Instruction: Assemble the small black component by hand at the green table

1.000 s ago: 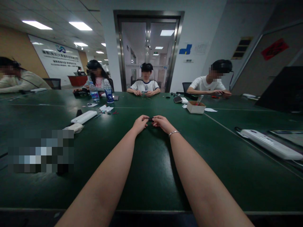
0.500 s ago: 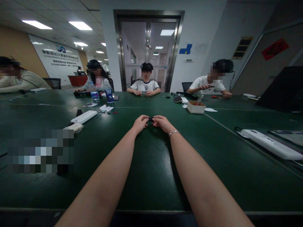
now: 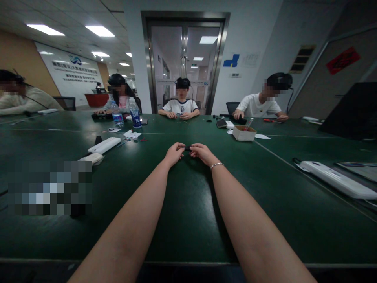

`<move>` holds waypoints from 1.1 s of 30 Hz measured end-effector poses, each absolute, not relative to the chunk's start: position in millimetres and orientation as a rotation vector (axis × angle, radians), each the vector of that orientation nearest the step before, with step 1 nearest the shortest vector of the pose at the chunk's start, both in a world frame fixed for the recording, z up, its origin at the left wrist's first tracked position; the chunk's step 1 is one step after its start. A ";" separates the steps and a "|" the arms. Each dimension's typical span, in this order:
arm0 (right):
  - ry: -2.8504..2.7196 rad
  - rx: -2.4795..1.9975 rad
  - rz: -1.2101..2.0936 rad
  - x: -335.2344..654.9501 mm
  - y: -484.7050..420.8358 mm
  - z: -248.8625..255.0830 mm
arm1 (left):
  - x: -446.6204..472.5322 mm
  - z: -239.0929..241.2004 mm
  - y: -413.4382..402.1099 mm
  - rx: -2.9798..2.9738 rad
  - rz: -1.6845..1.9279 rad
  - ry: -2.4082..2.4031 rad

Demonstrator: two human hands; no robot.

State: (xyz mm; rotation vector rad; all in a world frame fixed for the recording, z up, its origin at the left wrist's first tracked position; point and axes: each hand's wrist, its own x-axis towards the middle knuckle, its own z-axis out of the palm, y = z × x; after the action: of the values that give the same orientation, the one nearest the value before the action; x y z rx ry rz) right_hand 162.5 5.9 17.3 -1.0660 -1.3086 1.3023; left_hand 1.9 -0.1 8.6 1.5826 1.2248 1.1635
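Both my arms reach out over the green table (image 3: 188, 220). Between my hands is a small black object (image 3: 187, 148), too small and dark for me to name its kind. My left hand (image 3: 174, 154) pinches its left end between thumb and fingers. Its right end is in the closed fingers of my right hand (image 3: 202, 153), whose wrist wears a silver bangle (image 3: 216, 165). Part of the object is hidden by my fingertips. Both hands are low over the table, close together.
On the left stand two bottles (image 3: 135, 114), a white power bank-like device (image 3: 104, 145) and paper scraps (image 3: 132, 135). To the right are a small open box (image 3: 244, 134) and a long white device (image 3: 335, 179). Several people sit around the far side, one (image 3: 180, 107) straight ahead.
My hands and the black object stay almost still. The person at the far right has lowered a hand from chest height to a dark item on the table.
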 end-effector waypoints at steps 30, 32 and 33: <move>-1.288 -1.057 1.313 162.7 4.9 18.3 | 2.8 9.1 -0.1 1.609 1.167 1.188; -1.288 -1.064 1.312 162.5 4.9 18.5 | 2.9 9.9 -1.0 1.600 1.170 1.194; -1.289 -1.066 1.311 162.4 4.8 18.6 | 3.0 10.2 -1.3 1.590 1.172 1.204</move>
State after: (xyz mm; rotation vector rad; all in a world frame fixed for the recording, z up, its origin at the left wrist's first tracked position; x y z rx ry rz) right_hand 162.4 4.8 18.6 -1.0656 -1.2893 1.3115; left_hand 3.0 -1.3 10.2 1.5900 1.2041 1.1722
